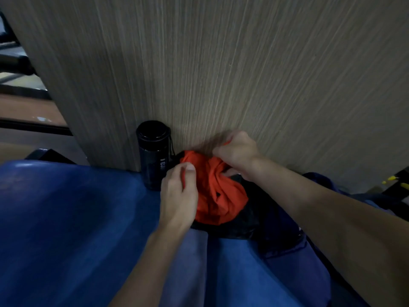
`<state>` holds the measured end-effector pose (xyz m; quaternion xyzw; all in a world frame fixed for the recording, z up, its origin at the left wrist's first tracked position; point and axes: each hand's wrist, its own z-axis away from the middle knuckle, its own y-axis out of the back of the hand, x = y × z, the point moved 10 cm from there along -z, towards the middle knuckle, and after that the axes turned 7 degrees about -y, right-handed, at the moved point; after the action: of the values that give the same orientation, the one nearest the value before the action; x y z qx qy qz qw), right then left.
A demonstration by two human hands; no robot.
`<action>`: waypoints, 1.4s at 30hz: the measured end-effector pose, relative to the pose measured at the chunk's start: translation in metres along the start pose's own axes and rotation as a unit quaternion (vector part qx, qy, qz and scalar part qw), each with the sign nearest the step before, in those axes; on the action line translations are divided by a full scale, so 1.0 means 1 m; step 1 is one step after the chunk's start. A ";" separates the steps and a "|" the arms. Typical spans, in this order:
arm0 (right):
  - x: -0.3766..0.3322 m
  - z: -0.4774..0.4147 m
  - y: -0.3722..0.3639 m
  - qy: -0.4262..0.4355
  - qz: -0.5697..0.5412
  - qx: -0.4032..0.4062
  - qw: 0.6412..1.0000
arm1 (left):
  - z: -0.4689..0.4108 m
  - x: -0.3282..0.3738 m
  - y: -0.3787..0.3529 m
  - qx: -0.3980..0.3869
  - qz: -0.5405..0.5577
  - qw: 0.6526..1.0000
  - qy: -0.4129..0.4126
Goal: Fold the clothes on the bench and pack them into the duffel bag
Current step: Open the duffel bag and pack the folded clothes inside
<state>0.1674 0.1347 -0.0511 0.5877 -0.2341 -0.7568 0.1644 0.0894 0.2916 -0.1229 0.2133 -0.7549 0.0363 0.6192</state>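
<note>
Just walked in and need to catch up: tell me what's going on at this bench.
A person is working a crumpled orange garment with both hands. The left hand pinches its left edge, and the right hand grips a bunch of it up by the wood panel. The garment is not yet folded; it lies bunched on dark fabric on the blue bench. A black bottle stands beside it, against the panel.
</note>
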 end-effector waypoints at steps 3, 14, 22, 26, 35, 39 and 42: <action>-0.001 -0.001 -0.017 -0.023 -0.037 -0.014 0.999 | 0.003 -0.002 -0.009 -0.037 0.084 0.995 0.042; 0.020 0.002 -0.032 0.041 -0.194 -0.064 0.978 | 0.003 -0.011 -0.013 -0.073 0.073 0.993 0.059; 0.078 0.004 -0.043 -0.078 -0.228 -0.088 0.967 | 0.006 -0.008 -0.010 -0.073 0.090 0.993 0.037; 0.085 0.003 -0.042 -0.116 -0.262 -0.107 0.952 | 0.009 0.006 -0.015 -0.089 0.109 0.990 0.004; 0.074 0.012 -0.021 -0.084 -0.386 -0.170 0.903 | 0.013 0.019 -0.017 -0.093 0.164 0.982 -0.031; 0.070 0.027 0.001 -0.066 -0.399 -0.176 0.898 | 0.021 0.035 -0.024 -0.118 0.181 0.974 -0.066; 0.071 0.041 0.025 -0.034 -0.410 -0.148 0.900 | 0.032 0.047 -0.033 -0.157 0.189 0.966 -0.081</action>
<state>0.1086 0.0836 -0.0872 0.5745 0.1363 -0.8028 -0.0832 0.0651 0.2384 -0.0924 -0.0306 -0.8256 0.0159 0.5633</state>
